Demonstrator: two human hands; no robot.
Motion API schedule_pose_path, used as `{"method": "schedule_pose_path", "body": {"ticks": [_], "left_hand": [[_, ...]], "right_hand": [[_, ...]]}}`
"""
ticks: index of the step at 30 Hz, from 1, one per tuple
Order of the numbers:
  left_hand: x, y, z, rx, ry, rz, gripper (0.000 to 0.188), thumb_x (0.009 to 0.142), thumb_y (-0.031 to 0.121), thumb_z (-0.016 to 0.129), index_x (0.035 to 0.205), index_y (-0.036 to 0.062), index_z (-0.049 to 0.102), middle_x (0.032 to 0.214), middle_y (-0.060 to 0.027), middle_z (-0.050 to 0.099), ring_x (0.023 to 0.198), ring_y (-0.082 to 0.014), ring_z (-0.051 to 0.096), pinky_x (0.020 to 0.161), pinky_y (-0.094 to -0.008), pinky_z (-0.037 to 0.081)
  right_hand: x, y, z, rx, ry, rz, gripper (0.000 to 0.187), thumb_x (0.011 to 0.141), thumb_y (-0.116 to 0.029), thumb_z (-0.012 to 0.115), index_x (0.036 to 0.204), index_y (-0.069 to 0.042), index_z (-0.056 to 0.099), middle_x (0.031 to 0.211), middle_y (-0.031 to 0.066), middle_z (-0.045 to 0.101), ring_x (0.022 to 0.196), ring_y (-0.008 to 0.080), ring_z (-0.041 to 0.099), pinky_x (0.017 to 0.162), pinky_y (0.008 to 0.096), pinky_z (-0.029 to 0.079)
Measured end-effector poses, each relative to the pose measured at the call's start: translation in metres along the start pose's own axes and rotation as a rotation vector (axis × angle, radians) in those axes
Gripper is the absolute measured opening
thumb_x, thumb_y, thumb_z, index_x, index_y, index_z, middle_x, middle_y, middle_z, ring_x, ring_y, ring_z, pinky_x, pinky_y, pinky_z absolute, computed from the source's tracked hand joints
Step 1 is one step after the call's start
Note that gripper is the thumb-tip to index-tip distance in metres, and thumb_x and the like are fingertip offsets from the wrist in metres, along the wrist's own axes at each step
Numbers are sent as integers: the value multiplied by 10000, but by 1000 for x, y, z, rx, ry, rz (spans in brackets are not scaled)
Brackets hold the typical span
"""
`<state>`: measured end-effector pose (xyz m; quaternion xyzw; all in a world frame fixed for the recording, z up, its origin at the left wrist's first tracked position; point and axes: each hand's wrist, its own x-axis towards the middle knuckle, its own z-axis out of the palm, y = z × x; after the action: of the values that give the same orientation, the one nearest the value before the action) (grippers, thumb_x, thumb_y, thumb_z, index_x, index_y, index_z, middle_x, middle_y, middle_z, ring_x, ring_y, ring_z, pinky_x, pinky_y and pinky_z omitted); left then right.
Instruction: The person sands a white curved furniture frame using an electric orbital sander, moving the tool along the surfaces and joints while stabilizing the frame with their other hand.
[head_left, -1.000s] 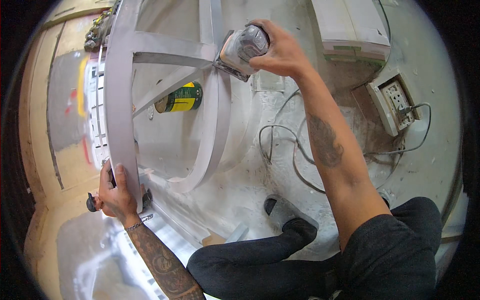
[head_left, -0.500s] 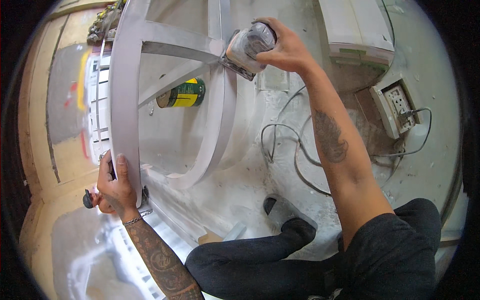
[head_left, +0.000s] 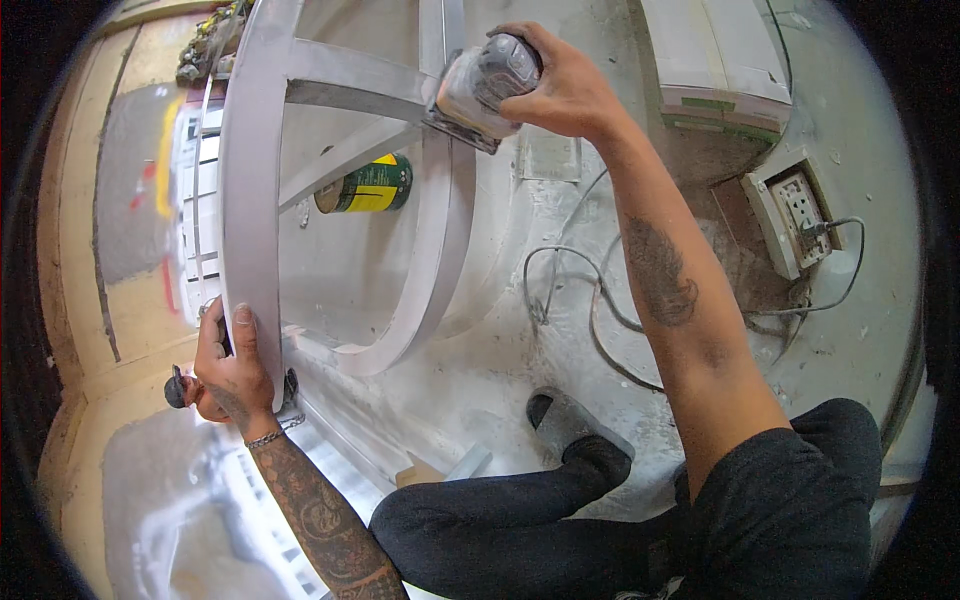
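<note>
A pale grey-white frame [head_left: 255, 180] with straight bars and a curved piece stands in front of me. My left hand [head_left: 234, 362] is wrapped round the lower end of its upright post, thumb on the near face. Up at the right, my right hand [head_left: 565, 85] grips the rounded top of a dusty electric sander [head_left: 492, 82]. The sander's flat pad is tilted against the curved piece [head_left: 443, 210], where a crossbar [head_left: 360, 80] joins it. The contact face of the pad is hidden.
Behind the frame lies a green and yellow can [head_left: 368, 185]. A cable [head_left: 560, 250] loops over the dusty floor towards a socket box [head_left: 795, 215] with a plug in it. A white carton [head_left: 715, 60] stands far right. Another person [head_left: 190, 392] is partly visible at left.
My right hand and the sander have shifted slightly left along the joint of the frame. My left hand keeps its hold on the post.
</note>
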<state>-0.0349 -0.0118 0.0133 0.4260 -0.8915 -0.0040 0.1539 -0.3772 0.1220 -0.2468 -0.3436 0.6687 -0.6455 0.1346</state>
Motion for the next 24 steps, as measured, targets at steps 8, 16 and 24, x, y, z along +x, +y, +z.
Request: {"method": "schedule_pose_path", "body": {"ticks": [8, 16, 24], "left_hand": [[5, -10, -6, -2, 26, 27, 572, 940, 412, 671, 1219, -83, 612, 1143, -162, 680, 1043, -237, 628, 944, -351, 482], [1, -3, -1, 61, 26, 19, 584, 942, 418, 663, 1229, -88, 606, 1132, -171, 685, 1049, -242, 636, 941, -348, 482], [2, 6, -2, 6, -2, 10, 558, 950, 407, 654, 1222, -78, 610, 1117, -158, 686, 1037, -232, 639, 929, -343, 483]], "right_hand": [[10, -22, 3, 75, 14, -85, 789, 664, -349, 805, 1343, -80, 507, 1261, 208, 618, 1191, 355, 599, 978, 381, 493], [-2, 27, 7, 134, 24, -43, 735, 612, -158, 760, 1315, -71, 563, 1134, 113, 651, 1032, 216, 632, 941, 327, 506], [-11, 55, 2, 166, 59, 127, 761, 610, -290, 778, 1314, -90, 570, 1058, 147, 684, 848, 252, 685, 683, 356, 563]]}}
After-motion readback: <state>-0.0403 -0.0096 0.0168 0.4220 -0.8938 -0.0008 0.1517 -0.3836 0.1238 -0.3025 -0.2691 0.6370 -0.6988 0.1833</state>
